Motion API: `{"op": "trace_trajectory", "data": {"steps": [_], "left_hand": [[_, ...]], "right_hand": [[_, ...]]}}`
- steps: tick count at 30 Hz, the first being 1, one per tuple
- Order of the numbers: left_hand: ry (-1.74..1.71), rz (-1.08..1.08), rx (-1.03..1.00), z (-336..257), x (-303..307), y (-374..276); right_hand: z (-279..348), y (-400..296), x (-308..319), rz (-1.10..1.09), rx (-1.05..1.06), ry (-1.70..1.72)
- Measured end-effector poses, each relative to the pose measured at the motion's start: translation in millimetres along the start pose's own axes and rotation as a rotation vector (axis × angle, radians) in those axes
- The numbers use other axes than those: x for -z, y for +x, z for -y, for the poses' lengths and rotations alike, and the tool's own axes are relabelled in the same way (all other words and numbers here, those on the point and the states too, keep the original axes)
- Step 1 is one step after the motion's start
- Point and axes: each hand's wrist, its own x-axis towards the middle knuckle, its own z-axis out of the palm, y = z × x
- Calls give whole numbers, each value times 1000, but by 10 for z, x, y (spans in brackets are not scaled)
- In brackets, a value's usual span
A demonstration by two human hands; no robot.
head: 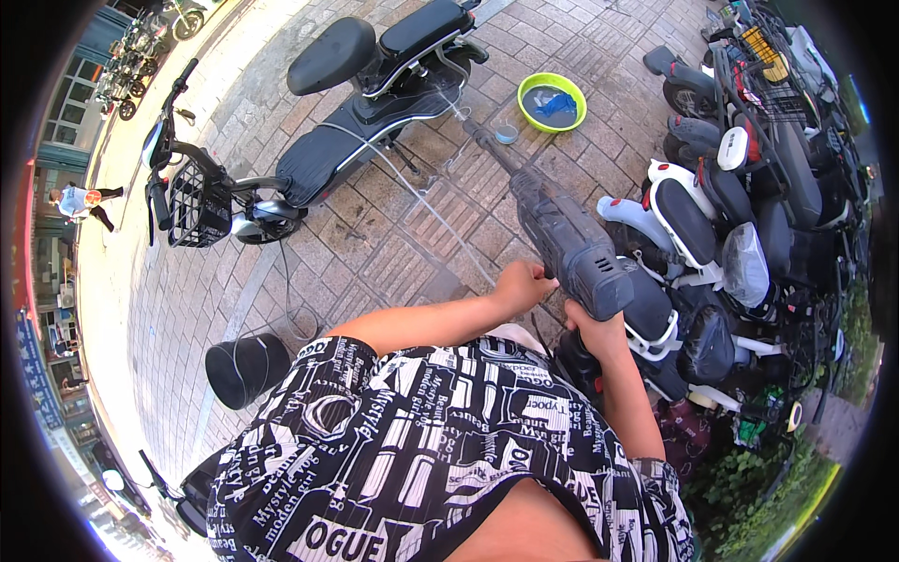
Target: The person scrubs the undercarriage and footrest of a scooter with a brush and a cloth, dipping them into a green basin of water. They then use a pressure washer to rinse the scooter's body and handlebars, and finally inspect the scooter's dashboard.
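Observation:
My right hand [594, 329] grips the rear handle of a dark, dusty pressure washer gun [562, 228]. Its nozzle points away from me at a black electric scooter [351, 144], and a thin spray of water reaches the area under the seat. Just beneath the gun's body is my left hand [523, 286], fingers bent and tips close to the gun's underside; whether they pinch something is hidden. A thin grey hose [428, 204] runs from the scooter's footboard across the paving toward my left hand.
A lime-green basin [552, 102] holds grey water and a blue cloth [557, 105]. Beside it sits a small round container [506, 133]. Parked scooters [681, 221] crowd the right. A black cylindrical bucket [247, 370] stands at left. Farther off, a person [77, 201] walks by.

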Motion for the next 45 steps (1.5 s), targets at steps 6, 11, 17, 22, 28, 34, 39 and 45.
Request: {"op": "trace_trajectory", "data": {"steps": [6,11,17,22,28,34,39,45], "left_hand": [[11,30,24,6,40,-133],[37,122,9,-73,101,-88],[12,330,-229,115,193,27],[412,402,-364,184,528,-112],[901,174,-40,1640,1518,-415],[735,-486,244,1608,2955,-674],[608,-705,158,1412,3853,-323],[468,-879,-18,1093,4964,-47]], "right_hand": [[94,-10,37,77,-18,-36],[71,-39,33,3,-50,33],[206,-89,62,-61,-155,133],[403,-193,60,-45,-179,142],[752,-214,-34,17,-65,71],[1196,-141,-309,81,127,90],[1416,71,-979,122,260,59],[1864,294,-1890,108,277,78]]}}
